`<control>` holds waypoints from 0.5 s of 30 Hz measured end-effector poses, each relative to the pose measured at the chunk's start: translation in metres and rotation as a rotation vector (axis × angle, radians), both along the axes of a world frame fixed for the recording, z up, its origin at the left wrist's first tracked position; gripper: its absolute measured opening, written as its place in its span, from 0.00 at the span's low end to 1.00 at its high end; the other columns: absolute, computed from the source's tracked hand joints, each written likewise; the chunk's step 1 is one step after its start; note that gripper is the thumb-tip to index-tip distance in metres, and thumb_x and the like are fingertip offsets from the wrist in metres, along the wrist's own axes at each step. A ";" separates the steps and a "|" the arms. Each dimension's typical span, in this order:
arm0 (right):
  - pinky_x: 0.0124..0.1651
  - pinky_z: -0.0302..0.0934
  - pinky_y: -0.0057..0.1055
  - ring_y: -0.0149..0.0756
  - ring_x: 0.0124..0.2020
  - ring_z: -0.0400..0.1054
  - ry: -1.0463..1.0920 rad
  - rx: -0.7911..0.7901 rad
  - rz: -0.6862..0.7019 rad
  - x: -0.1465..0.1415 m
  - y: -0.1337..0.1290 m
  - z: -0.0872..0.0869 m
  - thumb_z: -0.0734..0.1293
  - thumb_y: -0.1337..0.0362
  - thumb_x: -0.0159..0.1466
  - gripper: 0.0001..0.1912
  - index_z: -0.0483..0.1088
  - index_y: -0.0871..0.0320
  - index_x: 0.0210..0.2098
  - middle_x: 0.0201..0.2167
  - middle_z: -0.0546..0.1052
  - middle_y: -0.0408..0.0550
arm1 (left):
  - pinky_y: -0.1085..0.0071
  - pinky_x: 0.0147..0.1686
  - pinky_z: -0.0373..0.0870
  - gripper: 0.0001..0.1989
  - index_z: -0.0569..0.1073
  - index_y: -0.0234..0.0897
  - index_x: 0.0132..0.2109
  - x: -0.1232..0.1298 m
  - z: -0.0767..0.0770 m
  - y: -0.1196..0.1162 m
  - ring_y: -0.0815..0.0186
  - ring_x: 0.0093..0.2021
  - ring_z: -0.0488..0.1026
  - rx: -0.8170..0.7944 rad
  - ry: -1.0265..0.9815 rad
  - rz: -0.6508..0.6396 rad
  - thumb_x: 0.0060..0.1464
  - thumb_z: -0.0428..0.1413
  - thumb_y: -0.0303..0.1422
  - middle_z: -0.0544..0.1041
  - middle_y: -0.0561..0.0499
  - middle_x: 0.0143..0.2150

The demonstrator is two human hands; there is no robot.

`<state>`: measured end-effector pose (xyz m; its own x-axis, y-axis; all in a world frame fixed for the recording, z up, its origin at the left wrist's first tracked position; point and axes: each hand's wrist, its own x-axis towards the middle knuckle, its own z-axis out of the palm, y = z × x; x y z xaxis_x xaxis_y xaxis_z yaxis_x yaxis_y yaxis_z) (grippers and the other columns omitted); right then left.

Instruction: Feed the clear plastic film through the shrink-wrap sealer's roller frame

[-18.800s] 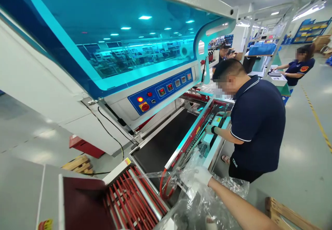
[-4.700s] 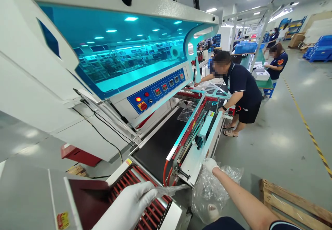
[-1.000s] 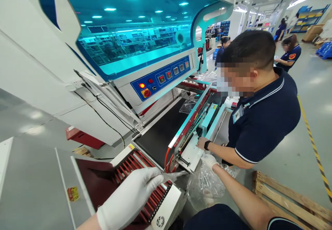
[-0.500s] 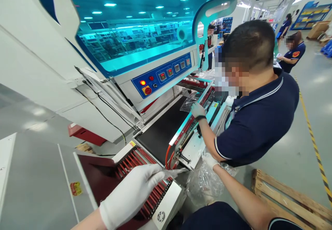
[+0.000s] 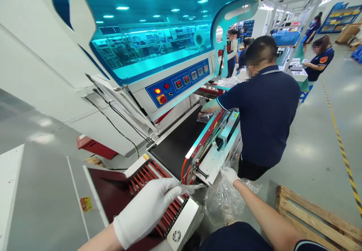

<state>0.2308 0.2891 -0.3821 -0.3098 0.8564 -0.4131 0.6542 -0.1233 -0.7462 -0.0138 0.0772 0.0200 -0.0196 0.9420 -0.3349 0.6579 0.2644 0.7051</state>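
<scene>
Left hand (image 5: pixel 147 209), white-gloved, pinches a strip of clear plastic film (image 5: pixel 195 187) above the red rollers (image 5: pixel 158 190). Right hand (image 5: pixel 229 174), also gloved, grips the gathered film bag (image 5: pixel 226 202) beside the sealer frame (image 5: pixel 206 164). Beyond, a co-worker (image 5: pixel 263 107) reaches onto the black conveyor belt (image 5: pixel 178 145).

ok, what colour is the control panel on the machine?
Blue control panel, with red buttons and a red-on-yellow stop button at its left end. Head view shows it best.
</scene>
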 end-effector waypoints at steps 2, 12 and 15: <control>0.56 0.66 0.32 0.45 0.49 0.76 0.037 -0.010 0.001 0.000 -0.001 -0.004 0.66 0.63 0.69 0.13 0.80 0.64 0.38 0.42 0.83 0.55 | 0.70 0.43 0.67 0.25 0.75 0.40 0.34 0.000 0.001 -0.001 0.61 0.36 0.73 0.007 0.000 0.002 0.69 0.47 0.53 0.76 0.51 0.32; 0.60 0.65 0.41 0.47 0.50 0.75 0.099 -0.058 -0.056 0.000 -0.004 0.007 0.69 0.59 0.68 0.11 0.77 0.62 0.35 0.41 0.82 0.54 | 0.70 0.43 0.68 0.25 0.76 0.39 0.36 0.001 0.001 -0.001 0.60 0.37 0.74 0.020 0.009 -0.019 0.69 0.46 0.51 0.78 0.50 0.33; 0.59 0.67 0.45 0.44 0.51 0.74 0.100 -0.081 -0.067 -0.001 -0.007 0.020 0.70 0.55 0.70 0.15 0.76 0.62 0.38 0.44 0.80 0.50 | 0.69 0.41 0.68 0.25 0.76 0.39 0.35 0.002 0.003 -0.001 0.61 0.33 0.72 0.005 0.032 -0.014 0.69 0.46 0.51 0.76 0.51 0.31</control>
